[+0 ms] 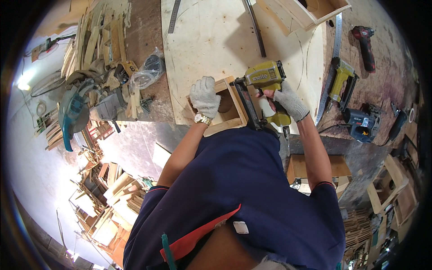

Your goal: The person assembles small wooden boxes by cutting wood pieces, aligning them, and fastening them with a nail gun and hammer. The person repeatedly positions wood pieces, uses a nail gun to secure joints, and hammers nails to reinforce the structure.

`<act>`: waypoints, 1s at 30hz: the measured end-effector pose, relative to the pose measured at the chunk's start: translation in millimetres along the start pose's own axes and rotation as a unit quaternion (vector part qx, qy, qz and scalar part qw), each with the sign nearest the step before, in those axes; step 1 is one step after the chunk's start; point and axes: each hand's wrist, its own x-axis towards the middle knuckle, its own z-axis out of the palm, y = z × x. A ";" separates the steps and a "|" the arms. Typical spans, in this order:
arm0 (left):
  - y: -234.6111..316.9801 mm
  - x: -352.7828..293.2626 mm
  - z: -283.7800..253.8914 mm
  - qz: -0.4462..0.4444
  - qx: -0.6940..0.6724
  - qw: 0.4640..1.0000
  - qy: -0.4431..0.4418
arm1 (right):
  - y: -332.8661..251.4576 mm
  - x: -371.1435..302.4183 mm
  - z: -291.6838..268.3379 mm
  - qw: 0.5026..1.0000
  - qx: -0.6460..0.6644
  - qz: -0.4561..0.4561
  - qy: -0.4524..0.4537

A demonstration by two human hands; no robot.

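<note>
A small wooden box frame [234,122] lies at the near edge of a plywood sheet [208,53], close to my body. My left hand [205,97], in a grey-white work glove, is closed over the frame's left side; a watch sits on that wrist. In my gloved right hand [288,100] is a yellow and black pneumatic nail gun [263,75], gripped by its handle. Its nose end touches or nearly touches the top right corner of the frame, and its magazine runs down along the right side. The frame's opening looks dark inside.
Right of the sheet lie a second yellow nail gun [341,81], a red and black cordless drill [365,47] and a blue jigsaw [362,124]. A larger wooden box [310,13] stands at the far right. Leftward are a circular saw [76,110] and wood strips [92,42].
</note>
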 end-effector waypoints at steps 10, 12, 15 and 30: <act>-20.1 11.2 5.7 0.125 0.006 0.992 0.027 | 1.9 -25.1 -7.2 0.984 -0.087 -0.036 0.149; -28.5 30.5 2.6 0.231 -0.007 0.973 -0.005 | 11.9 -33.2 -11.3 0.971 -0.147 -0.022 0.186; -37.1 53.8 -10.2 0.326 -0.050 0.944 0.003 | 12.1 -51.5 1.2 0.951 -0.180 -0.046 0.247; 21.3 32.4 34.0 -0.501 -0.481 0.718 0.049 | 31.7 -57.3 58.3 0.818 -0.408 -0.081 0.398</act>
